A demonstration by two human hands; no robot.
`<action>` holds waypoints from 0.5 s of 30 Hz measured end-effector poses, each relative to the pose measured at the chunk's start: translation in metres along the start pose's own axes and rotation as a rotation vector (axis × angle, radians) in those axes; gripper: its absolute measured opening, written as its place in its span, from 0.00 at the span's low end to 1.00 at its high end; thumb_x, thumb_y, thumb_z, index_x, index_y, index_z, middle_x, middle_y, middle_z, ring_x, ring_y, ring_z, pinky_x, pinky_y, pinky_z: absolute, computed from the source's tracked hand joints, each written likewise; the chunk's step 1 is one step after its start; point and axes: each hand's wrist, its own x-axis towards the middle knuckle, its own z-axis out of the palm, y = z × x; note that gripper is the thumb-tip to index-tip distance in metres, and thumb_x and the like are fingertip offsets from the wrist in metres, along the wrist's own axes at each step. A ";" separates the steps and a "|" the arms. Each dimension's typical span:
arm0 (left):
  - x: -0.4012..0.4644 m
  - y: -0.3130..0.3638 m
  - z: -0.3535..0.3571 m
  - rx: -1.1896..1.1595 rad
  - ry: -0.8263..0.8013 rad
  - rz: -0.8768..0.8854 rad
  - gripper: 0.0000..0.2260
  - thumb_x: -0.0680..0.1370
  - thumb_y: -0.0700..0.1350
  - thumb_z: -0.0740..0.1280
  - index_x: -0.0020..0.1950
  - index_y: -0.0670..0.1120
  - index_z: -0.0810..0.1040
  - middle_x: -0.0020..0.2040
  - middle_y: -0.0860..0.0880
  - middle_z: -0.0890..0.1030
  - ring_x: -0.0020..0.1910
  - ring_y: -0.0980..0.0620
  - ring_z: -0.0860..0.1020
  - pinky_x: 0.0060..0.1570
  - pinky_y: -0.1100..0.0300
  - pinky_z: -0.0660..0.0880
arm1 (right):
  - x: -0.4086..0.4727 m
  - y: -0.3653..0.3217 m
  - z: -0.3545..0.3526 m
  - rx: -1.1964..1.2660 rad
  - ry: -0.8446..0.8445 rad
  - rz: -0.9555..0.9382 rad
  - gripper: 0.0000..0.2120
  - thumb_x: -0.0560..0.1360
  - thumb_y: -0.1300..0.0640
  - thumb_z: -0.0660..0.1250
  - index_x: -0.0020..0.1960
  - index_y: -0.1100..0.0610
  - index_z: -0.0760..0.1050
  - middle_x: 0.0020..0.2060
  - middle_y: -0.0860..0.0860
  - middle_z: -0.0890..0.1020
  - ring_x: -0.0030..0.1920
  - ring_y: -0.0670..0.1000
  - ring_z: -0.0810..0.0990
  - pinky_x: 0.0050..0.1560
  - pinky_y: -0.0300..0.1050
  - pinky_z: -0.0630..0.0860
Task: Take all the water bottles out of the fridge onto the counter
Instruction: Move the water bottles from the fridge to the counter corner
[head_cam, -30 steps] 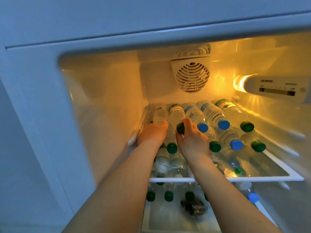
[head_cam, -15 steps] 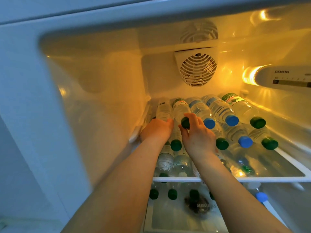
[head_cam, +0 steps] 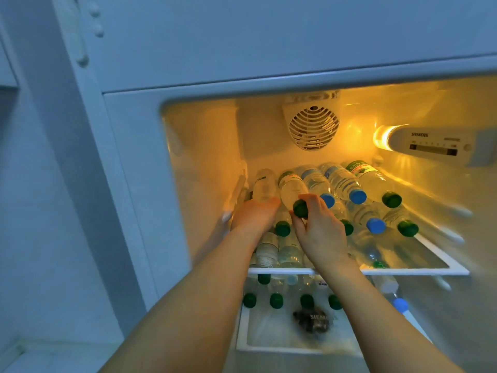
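While stacked two deep on the shelf (head_cam: 419, 271), bottles could roll once one leaves. Right hand (head_cam: 321, 232) curled round the cap end of a green-capped bottle (head_cam: 291, 188); left hand (head_cam: 255, 215) over the neck of the leftmost bottle (head_cam: 265, 184), grip hidden. Could dislodge the neighbours (head_cam: 341, 181), slip if wet

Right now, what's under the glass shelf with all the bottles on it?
Under the glass shelf more water bottles lie with green caps facing out, plus one blue cap and a dark packet. The person's arms hide part of that space.
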 end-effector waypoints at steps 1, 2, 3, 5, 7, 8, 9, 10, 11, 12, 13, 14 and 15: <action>-0.008 -0.002 -0.001 -0.012 0.009 0.003 0.21 0.78 0.59 0.57 0.60 0.45 0.75 0.57 0.44 0.77 0.55 0.42 0.76 0.59 0.48 0.75 | -0.007 -0.003 -0.005 0.031 -0.009 0.027 0.15 0.76 0.52 0.67 0.60 0.57 0.70 0.50 0.54 0.78 0.44 0.60 0.79 0.35 0.47 0.68; -0.015 -0.005 -0.003 -0.045 0.021 -0.010 0.23 0.78 0.61 0.57 0.61 0.45 0.75 0.54 0.44 0.78 0.52 0.44 0.77 0.56 0.50 0.76 | -0.013 -0.006 -0.009 0.066 -0.011 0.062 0.14 0.76 0.52 0.67 0.58 0.57 0.70 0.47 0.53 0.78 0.44 0.59 0.78 0.35 0.47 0.67; -0.022 -0.006 -0.004 -0.098 0.029 -0.032 0.24 0.77 0.62 0.57 0.59 0.44 0.75 0.51 0.44 0.78 0.47 0.45 0.77 0.49 0.53 0.77 | -0.019 -0.009 -0.013 0.107 -0.001 0.098 0.13 0.75 0.52 0.68 0.55 0.57 0.69 0.44 0.52 0.77 0.42 0.57 0.77 0.35 0.46 0.66; -0.038 -0.008 -0.008 -0.239 0.017 -0.063 0.23 0.77 0.62 0.57 0.53 0.42 0.76 0.43 0.43 0.78 0.37 0.47 0.75 0.35 0.58 0.75 | -0.032 -0.017 -0.023 0.183 0.035 0.166 0.13 0.75 0.52 0.69 0.51 0.56 0.67 0.38 0.49 0.75 0.38 0.55 0.75 0.34 0.45 0.64; -0.050 -0.007 -0.014 -0.405 0.029 -0.088 0.18 0.79 0.58 0.58 0.48 0.43 0.75 0.38 0.44 0.75 0.33 0.49 0.73 0.29 0.60 0.74 | -0.041 -0.025 -0.029 0.247 0.093 0.186 0.14 0.74 0.53 0.70 0.50 0.57 0.66 0.36 0.50 0.75 0.36 0.55 0.74 0.34 0.45 0.65; -0.059 -0.006 -0.020 -0.481 0.039 -0.112 0.16 0.80 0.57 0.59 0.47 0.44 0.74 0.36 0.44 0.74 0.31 0.50 0.72 0.28 0.60 0.74 | -0.046 -0.031 -0.035 0.277 0.121 0.191 0.14 0.74 0.54 0.70 0.50 0.57 0.66 0.35 0.52 0.75 0.36 0.56 0.74 0.33 0.45 0.66; -0.065 -0.005 -0.024 -0.545 0.043 -0.134 0.15 0.80 0.56 0.59 0.47 0.45 0.73 0.34 0.45 0.73 0.29 0.51 0.71 0.27 0.61 0.74 | -0.049 -0.036 -0.040 0.303 0.148 0.194 0.14 0.74 0.55 0.70 0.49 0.57 0.65 0.34 0.53 0.75 0.35 0.57 0.74 0.33 0.45 0.66; -0.072 -0.004 -0.029 -0.593 0.042 -0.148 0.14 0.80 0.55 0.58 0.47 0.45 0.73 0.32 0.46 0.72 0.28 0.52 0.70 0.28 0.61 0.74 | -0.051 -0.043 -0.046 0.323 0.172 0.199 0.14 0.73 0.56 0.70 0.48 0.57 0.64 0.34 0.54 0.74 0.34 0.58 0.74 0.33 0.45 0.65; -0.080 -0.005 -0.033 -0.632 0.045 -0.159 0.14 0.79 0.55 0.59 0.47 0.45 0.73 0.31 0.46 0.71 0.27 0.52 0.70 0.29 0.61 0.75 | -0.053 -0.049 -0.053 0.332 0.197 0.201 0.14 0.74 0.56 0.70 0.48 0.58 0.65 0.33 0.55 0.74 0.33 0.58 0.73 0.33 0.45 0.64; -0.087 -0.005 -0.036 -0.664 0.044 -0.170 0.14 0.79 0.54 0.59 0.47 0.44 0.73 0.31 0.47 0.71 0.28 0.53 0.71 0.31 0.61 0.76 | -0.054 -0.053 -0.059 0.331 0.225 0.201 0.14 0.74 0.56 0.70 0.49 0.60 0.66 0.32 0.55 0.74 0.33 0.58 0.73 0.32 0.46 0.64; -0.094 -0.005 -0.038 -0.691 0.044 -0.182 0.15 0.79 0.55 0.60 0.48 0.43 0.73 0.32 0.47 0.71 0.29 0.53 0.71 0.33 0.60 0.77 | -0.055 -0.057 -0.066 0.325 0.248 0.200 0.14 0.74 0.55 0.69 0.50 0.62 0.67 0.32 0.55 0.73 0.32 0.59 0.73 0.32 0.46 0.64; -0.102 -0.006 -0.041 -0.714 0.038 -0.191 0.15 0.79 0.55 0.61 0.49 0.42 0.73 0.32 0.47 0.72 0.30 0.52 0.72 0.34 0.60 0.78 | -0.056 -0.062 -0.073 0.320 0.263 0.200 0.14 0.74 0.55 0.69 0.51 0.62 0.68 0.31 0.55 0.73 0.32 0.58 0.72 0.32 0.45 0.64; -0.113 -0.007 -0.045 -0.734 0.034 -0.197 0.15 0.79 0.55 0.61 0.50 0.42 0.73 0.33 0.46 0.72 0.31 0.52 0.72 0.35 0.59 0.79 | -0.059 -0.067 -0.083 0.321 0.269 0.197 0.14 0.75 0.54 0.69 0.51 0.62 0.68 0.31 0.54 0.73 0.32 0.57 0.72 0.31 0.45 0.63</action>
